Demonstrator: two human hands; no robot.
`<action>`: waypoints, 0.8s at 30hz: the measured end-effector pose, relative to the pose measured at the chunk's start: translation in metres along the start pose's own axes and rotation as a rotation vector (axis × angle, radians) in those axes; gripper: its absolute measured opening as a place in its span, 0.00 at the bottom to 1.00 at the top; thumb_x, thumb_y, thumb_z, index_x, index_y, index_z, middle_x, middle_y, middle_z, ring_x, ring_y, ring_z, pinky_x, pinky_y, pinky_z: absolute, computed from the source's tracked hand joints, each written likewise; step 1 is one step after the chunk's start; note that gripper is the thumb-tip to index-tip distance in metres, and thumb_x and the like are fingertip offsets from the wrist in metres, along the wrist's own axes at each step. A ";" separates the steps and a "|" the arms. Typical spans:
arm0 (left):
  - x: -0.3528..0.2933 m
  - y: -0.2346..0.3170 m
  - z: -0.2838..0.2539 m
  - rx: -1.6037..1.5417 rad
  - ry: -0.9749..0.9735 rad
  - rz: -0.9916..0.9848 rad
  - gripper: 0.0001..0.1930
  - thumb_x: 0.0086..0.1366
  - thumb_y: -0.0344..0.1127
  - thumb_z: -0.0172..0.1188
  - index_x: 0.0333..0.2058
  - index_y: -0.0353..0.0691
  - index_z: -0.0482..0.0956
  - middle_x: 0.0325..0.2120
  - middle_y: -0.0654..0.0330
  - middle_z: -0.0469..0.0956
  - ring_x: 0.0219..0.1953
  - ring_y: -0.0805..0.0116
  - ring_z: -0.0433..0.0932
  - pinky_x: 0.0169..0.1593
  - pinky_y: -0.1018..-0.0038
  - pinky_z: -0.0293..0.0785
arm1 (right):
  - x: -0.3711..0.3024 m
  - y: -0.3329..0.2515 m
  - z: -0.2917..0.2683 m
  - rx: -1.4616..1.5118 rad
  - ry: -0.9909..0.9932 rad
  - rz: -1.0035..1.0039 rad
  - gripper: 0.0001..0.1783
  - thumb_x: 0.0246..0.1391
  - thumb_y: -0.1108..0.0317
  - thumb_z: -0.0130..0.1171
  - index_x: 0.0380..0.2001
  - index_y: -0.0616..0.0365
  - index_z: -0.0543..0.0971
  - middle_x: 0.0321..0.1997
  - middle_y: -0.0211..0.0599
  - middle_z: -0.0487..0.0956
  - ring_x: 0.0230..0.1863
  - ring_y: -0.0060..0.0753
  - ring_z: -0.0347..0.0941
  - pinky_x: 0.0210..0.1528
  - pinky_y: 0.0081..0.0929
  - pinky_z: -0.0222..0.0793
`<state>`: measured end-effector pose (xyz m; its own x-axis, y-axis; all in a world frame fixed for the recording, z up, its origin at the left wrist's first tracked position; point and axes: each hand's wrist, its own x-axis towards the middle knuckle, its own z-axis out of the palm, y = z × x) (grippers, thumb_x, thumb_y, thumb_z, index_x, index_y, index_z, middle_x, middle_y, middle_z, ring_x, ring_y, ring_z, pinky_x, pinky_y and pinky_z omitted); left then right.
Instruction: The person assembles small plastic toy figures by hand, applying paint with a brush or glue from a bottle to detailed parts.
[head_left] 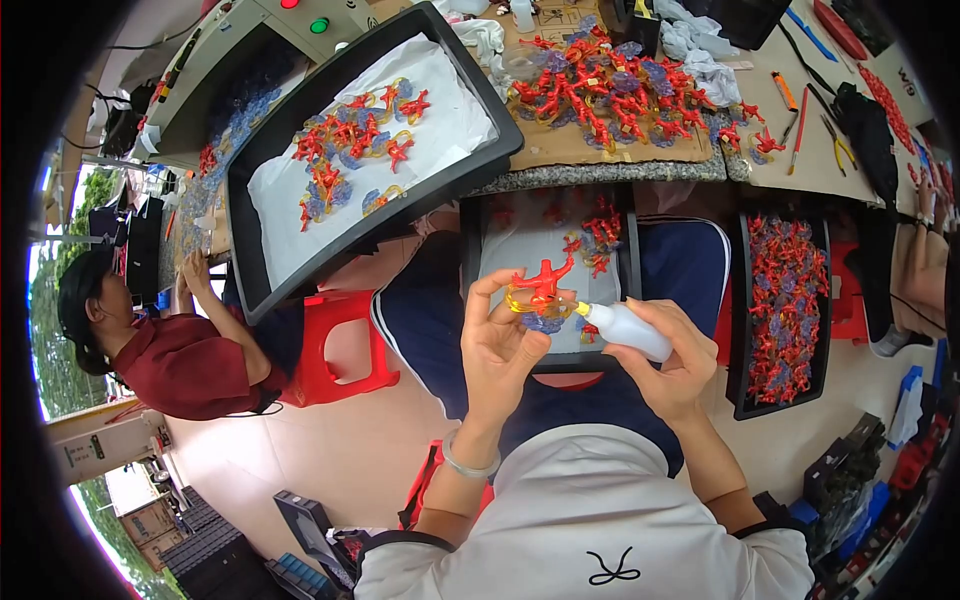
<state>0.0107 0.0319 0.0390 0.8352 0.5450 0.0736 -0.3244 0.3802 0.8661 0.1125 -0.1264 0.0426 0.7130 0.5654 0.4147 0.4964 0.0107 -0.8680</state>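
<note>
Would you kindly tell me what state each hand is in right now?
Left hand: closed, holding a red figurine with yellow and blue parts.
Right hand: closed on a white bottle, aimed toward the figurine.

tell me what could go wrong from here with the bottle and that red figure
The yellow tip of the white bottle in the right hand is close to the left hand's fingers, so too hard a squeeze might wet them. The red figure, held in the left hand's fingertips, could slip into the tray below. The bottle's tip might also knock it askew.
</note>
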 end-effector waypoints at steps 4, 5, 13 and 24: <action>0.000 0.003 0.004 0.069 0.025 -0.035 0.38 0.59 0.39 0.67 0.61 0.32 0.56 0.45 0.47 0.77 0.50 0.58 0.77 0.56 0.65 0.70 | -0.002 0.001 -0.001 -0.005 0.004 0.002 0.25 0.37 0.78 0.73 0.44 0.68 0.79 0.39 0.46 0.81 0.40 0.38 0.78 0.42 0.27 0.73; 0.000 0.003 0.003 0.103 0.035 -0.032 0.41 0.58 0.43 0.68 0.63 0.32 0.55 0.43 0.48 0.78 0.48 0.58 0.78 0.55 0.65 0.72 | -0.002 0.001 -0.001 -0.004 0.005 0.009 0.25 0.37 0.78 0.73 0.44 0.68 0.79 0.39 0.46 0.81 0.40 0.38 0.78 0.42 0.27 0.73; 0.000 0.002 0.002 0.088 0.033 -0.048 0.38 0.57 0.44 0.69 0.59 0.35 0.60 0.43 0.49 0.78 0.48 0.60 0.78 0.54 0.67 0.71 | -0.002 0.000 -0.002 0.002 -0.009 0.009 0.25 0.37 0.77 0.73 0.43 0.68 0.79 0.39 0.46 0.81 0.40 0.37 0.78 0.43 0.28 0.73; -0.001 0.004 0.001 0.100 0.042 -0.058 0.38 0.57 0.45 0.69 0.59 0.34 0.60 0.42 0.48 0.78 0.48 0.61 0.78 0.53 0.68 0.72 | -0.001 0.000 0.000 -0.008 -0.019 0.006 0.25 0.37 0.77 0.73 0.43 0.68 0.79 0.39 0.46 0.81 0.40 0.37 0.78 0.42 0.27 0.73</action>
<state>0.0088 0.0320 0.0428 0.8314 0.5556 0.0029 -0.2281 0.3365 0.9136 0.1120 -0.1271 0.0425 0.7062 0.5812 0.4044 0.4964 0.0008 -0.8681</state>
